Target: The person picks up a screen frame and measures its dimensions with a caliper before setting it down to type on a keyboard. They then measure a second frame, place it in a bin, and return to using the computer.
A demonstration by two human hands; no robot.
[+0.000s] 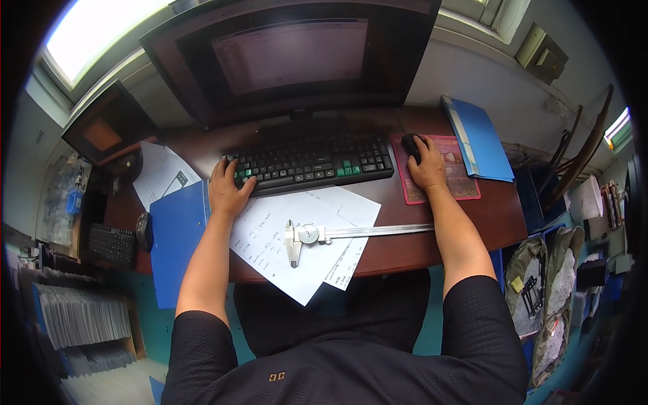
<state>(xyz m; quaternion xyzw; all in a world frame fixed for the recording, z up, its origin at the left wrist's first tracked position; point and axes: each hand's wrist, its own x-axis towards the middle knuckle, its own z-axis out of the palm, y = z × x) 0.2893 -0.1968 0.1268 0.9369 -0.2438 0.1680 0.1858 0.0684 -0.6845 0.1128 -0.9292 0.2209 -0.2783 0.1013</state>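
Note:
My left hand (228, 193) rests at the left end of a black keyboard (304, 156), fingers spread over the keys. Several green keys stand out on that keyboard. Over a black computer mouse (409, 144), my right hand (429, 169) is curled, with the mouse on a red mouse pad (466, 190). Between my forearms a dial caliper (308, 234) lies across handwritten paper sheets (260, 233); its long beam runs right, up to my right forearm. Behind the keyboard stands a large monitor (290, 57) with a window lit on its screen.
A blue folder (177, 236) lies beside my left forearm, near a second mouse (144, 231) and keyboard (112, 243). Another blue folder (484, 138) is right of the mouse pad. A smaller monitor (108, 125) stands at far left. Stacked papers (84, 314) fill a lower-left shelf.

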